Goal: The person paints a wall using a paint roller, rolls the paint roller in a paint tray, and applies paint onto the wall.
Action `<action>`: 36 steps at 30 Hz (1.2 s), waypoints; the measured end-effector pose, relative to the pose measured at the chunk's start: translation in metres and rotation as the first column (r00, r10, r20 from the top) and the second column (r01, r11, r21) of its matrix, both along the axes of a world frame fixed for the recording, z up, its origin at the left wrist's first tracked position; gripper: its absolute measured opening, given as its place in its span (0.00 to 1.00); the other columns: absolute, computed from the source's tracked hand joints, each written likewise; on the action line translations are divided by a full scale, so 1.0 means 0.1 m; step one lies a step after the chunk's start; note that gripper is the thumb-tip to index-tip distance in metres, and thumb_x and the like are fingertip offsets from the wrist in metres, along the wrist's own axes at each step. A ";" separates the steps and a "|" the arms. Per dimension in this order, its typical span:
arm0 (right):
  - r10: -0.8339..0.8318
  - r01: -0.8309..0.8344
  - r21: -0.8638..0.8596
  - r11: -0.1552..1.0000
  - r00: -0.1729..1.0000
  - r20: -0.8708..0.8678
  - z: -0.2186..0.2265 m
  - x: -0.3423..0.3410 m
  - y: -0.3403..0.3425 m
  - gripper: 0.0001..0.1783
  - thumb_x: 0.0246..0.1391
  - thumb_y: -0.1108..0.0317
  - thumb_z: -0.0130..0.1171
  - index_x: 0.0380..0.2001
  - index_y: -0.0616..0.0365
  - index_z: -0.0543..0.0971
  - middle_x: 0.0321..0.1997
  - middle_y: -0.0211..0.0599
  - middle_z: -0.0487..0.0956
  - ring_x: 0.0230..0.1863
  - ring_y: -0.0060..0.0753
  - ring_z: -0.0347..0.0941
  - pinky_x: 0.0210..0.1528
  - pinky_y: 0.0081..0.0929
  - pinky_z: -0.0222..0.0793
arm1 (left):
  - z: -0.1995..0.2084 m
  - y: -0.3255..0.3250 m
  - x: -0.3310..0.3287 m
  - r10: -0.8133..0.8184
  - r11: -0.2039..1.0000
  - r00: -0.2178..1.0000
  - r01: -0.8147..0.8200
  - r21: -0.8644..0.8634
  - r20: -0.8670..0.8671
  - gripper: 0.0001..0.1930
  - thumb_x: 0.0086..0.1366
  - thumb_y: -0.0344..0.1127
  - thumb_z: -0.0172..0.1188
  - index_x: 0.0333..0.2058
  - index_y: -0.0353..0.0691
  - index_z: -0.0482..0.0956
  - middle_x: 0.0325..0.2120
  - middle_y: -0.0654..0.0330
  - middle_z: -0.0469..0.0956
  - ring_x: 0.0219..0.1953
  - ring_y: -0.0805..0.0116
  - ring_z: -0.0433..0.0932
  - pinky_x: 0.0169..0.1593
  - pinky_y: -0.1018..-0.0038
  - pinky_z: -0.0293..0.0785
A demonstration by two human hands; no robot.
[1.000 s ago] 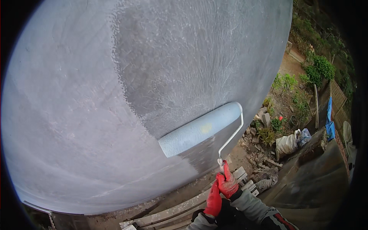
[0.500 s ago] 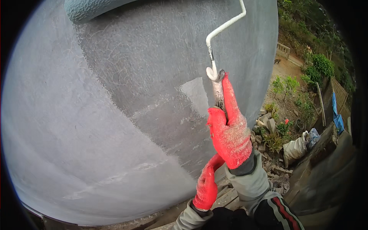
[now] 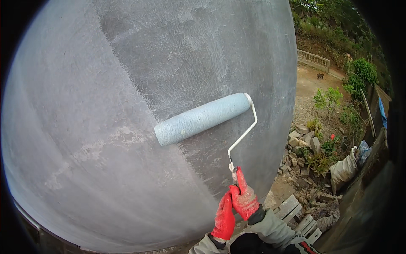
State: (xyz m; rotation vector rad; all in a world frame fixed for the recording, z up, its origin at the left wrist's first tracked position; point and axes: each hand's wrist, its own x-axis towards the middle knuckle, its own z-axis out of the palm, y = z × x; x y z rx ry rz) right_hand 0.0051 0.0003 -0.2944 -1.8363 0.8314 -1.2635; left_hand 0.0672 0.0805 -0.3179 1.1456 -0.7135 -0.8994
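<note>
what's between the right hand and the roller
In the head view, a bent white rod and the handle's top link the roller to the right hand.

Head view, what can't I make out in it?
In the head view:
Roller handle: lower end hidden by the right hand and left hand.
Wall: top cut off by the picture's upper edge.
Roller sleeve: covers the wall behind it.
Small dark shape on the ground, perhaps an animal: too small to tell.

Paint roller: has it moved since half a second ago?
Yes: against the gray wall, the paint roller has come down, its left end now much nearer the lower end of the light-dark boundary.
</note>
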 end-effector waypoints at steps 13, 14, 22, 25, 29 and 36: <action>-0.082 0.095 -0.299 0.950 0.995 0.054 2.75 0.17 -0.62 0.33 0.64 0.57 0.47 0.71 0.37 0.54 0.39 0.52 0.80 0.39 0.59 0.78 0.43 0.42 0.72 | 0.33 0.03 -0.13 -0.101 0.961 0.991 0.121 -0.249 0.092 0.26 0.77 0.45 0.38 0.63 0.31 0.61 0.60 0.51 0.68 0.62 0.57 0.68 0.66 0.61 0.61; -0.081 0.090 -0.289 0.953 0.996 0.041 2.72 0.15 -0.61 0.33 0.64 0.58 0.48 0.71 0.37 0.54 0.44 0.55 0.79 0.42 0.63 0.76 0.44 0.44 0.72 | 0.33 0.02 -0.13 -0.098 0.959 0.991 0.118 -0.259 0.087 0.26 0.77 0.45 0.38 0.63 0.31 0.61 0.59 0.51 0.68 0.61 0.56 0.68 0.66 0.61 0.61; 0.018 -0.019 -0.019 1.000 0.999 -0.030 0.50 -0.13 -0.31 0.36 0.62 0.66 0.52 0.71 0.43 0.53 0.51 0.56 0.77 0.47 0.61 0.75 0.46 0.42 0.71 | 0.18 0.14 -0.14 0.009 0.988 0.992 0.010 -0.154 0.123 0.21 0.76 0.40 0.42 0.62 0.34 0.66 0.58 0.54 0.70 0.60 0.63 0.69 0.63 0.68 0.63; -0.048 0.046 -0.018 0.999 0.991 -0.127 -0.49 -0.24 -0.13 0.36 0.60 0.67 0.54 0.70 0.44 0.55 0.52 0.55 0.77 0.49 0.59 0.75 0.48 0.40 0.72 | 0.09 0.20 -0.09 -0.025 0.998 0.981 0.034 -0.043 0.192 0.21 0.75 0.40 0.45 0.61 0.35 0.67 0.58 0.53 0.70 0.60 0.64 0.68 0.62 0.71 0.63; -0.007 0.005 -0.071 0.997 1.000 -0.028 -1.03 -0.38 0.02 0.35 0.60 0.66 0.55 0.70 0.44 0.57 0.52 0.55 0.77 0.52 0.58 0.74 0.49 0.39 0.72 | -0.03 0.22 -0.02 -0.142 0.975 0.951 0.086 0.204 0.276 0.22 0.75 0.39 0.47 0.61 0.34 0.67 0.57 0.54 0.71 0.59 0.64 0.69 0.62 0.72 0.63; 0.141 -0.141 0.224 0.964 0.990 0.016 0.43 -0.27 -0.20 0.35 0.61 0.62 0.54 0.70 0.38 0.57 0.36 0.45 0.77 0.34 0.38 0.76 0.41 0.34 0.72 | -0.18 0.11 -0.08 -0.161 0.984 0.949 0.132 0.122 0.272 0.19 0.75 0.36 0.46 0.60 0.34 0.68 0.57 0.52 0.71 0.58 0.63 0.70 0.61 0.72 0.65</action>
